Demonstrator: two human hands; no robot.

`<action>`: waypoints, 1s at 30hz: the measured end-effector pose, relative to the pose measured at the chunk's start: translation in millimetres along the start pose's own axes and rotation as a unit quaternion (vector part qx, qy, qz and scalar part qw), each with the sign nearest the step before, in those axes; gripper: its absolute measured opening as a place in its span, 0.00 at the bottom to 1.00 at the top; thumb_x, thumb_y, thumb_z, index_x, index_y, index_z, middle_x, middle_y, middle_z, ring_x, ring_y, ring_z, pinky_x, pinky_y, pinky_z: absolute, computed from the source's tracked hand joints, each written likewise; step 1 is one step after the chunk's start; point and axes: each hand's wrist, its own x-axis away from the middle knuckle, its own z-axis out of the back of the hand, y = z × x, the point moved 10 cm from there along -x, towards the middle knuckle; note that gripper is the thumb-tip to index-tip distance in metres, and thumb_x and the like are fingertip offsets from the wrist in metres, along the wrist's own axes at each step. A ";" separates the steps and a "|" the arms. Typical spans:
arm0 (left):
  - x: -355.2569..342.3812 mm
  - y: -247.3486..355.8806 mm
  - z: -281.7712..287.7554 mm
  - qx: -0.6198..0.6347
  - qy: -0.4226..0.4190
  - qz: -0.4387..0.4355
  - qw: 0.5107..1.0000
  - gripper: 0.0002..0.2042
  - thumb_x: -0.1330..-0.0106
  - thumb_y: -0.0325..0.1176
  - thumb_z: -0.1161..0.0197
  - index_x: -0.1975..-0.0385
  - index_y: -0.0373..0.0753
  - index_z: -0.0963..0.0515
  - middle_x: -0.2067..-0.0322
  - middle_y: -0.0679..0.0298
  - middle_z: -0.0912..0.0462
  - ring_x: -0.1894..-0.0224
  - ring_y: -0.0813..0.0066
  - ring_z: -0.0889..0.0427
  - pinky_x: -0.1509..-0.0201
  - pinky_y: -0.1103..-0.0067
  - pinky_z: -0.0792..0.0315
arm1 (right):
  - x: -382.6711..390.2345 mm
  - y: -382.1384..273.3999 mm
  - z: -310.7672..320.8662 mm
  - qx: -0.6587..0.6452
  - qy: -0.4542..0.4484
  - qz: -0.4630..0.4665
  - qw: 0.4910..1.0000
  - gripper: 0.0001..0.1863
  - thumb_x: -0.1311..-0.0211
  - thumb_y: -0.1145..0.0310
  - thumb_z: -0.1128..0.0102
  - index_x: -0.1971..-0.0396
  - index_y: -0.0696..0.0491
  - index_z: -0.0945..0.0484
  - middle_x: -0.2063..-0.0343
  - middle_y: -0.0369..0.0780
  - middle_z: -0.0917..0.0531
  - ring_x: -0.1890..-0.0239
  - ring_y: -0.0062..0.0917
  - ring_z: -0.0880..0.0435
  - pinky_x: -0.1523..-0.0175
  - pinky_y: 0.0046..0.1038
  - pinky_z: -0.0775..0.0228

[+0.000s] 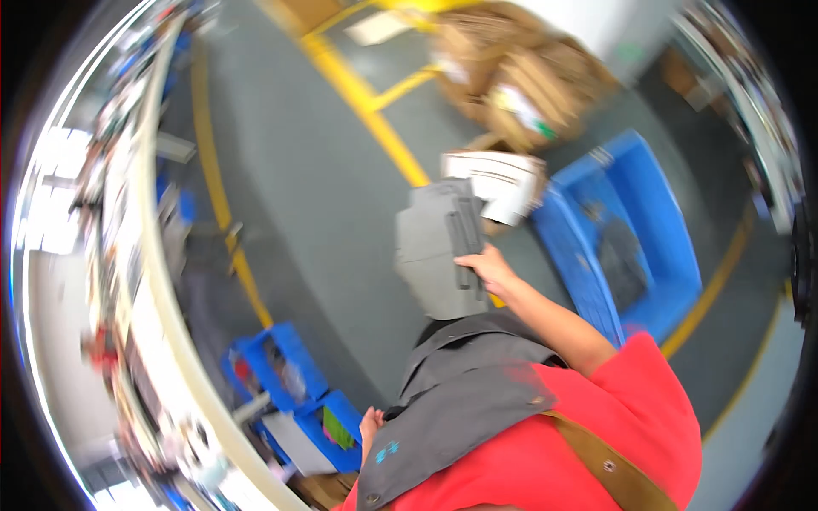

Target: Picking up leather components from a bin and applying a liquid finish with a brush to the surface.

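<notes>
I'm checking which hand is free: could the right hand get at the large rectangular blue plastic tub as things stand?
Probably not freely: the right hand grips a grey, boxy, hard-looking case. Otherwise, nothing visible blocks the gap to the tub on the right, though depth is hard to judge.

1. At six o'clock in my view, small bright-blue writing (388, 451) marks my dark grey fabric apron (477, 400); I can't read it.
2. Toward one o'clock, a blurred white-and-green label (521, 109) sits on a brown cardboard bundle (554, 78).
3. Nearer, between one and two, dark lines stripe a white-faced carton (498, 180), illegible.
</notes>
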 end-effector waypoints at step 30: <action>-200.9 420.4 -39.6 0.450 0.064 0.008 0.891 0.10 0.33 0.33 0.44 0.54 0.42 0.24 0.70 0.68 0.20 0.69 0.76 0.21 0.65 0.73 0.24 | -322.7 -88.2 -732.2 0.376 -0.332 -0.062 0.863 0.28 0.50 0.76 0.35 0.47 0.65 0.32 0.55 0.47 0.20 0.54 0.33 0.19 0.48 0.34 0.26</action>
